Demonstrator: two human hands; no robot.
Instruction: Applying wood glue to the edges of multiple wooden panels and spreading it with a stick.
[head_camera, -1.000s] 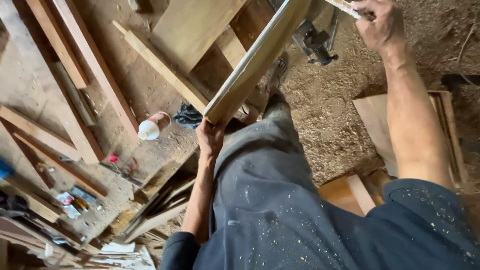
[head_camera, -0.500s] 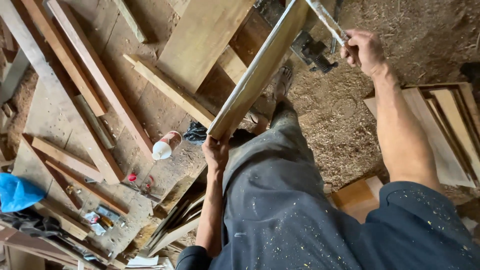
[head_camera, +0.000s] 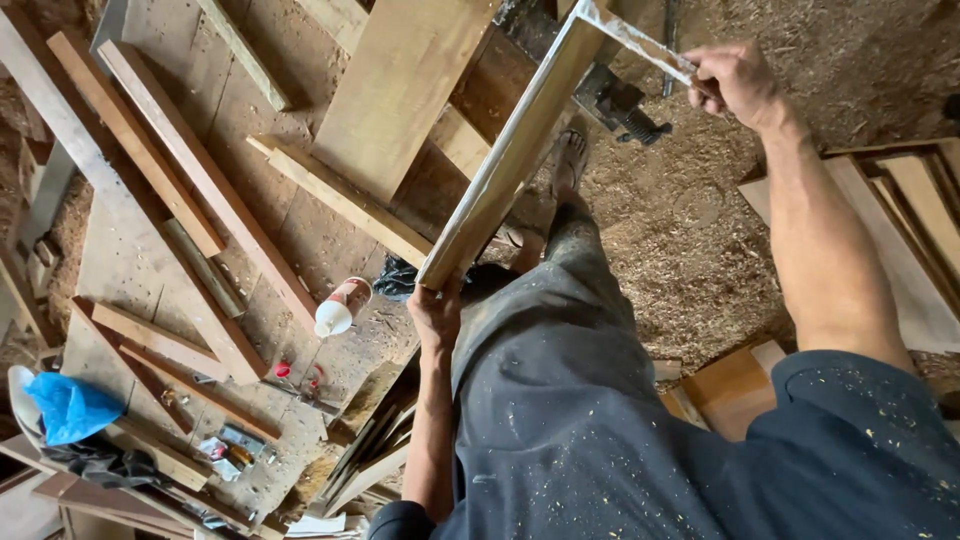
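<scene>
1. L hand (head_camera: 437, 315) gripped the near end of a long wooden plank (head_camera: 505, 160), fingers closed round its bottom edge, just above the person's dark trouser leg (head_camera: 560, 400).
2. R hand (head_camera: 735, 80) was raised at upper right, closed on a thin pale strip (head_camera: 640, 42) that ran to the plank's far end.
3. Plank was held on edge, slanting from lower centre up toward top centre, over the workbench (head_camera: 130, 270) edge & sawdust-covered floor (head_camera: 690, 230).
4. Sandalled foot (head_camera: 568, 165) showed just right of the plank.
5. A metal clamp (head_camera: 620, 105) sat near the far end, under the strip.
6. On the bench: a white & red bottle (head_camera: 340, 305) lying on its side, several wood battens (head_camera: 200, 180), a wide board (head_camera: 400, 90), a blue bag (head_camera: 70, 408) at lower left.
7. More boards (head_camera: 920, 220) lay stacked at right.
</scene>
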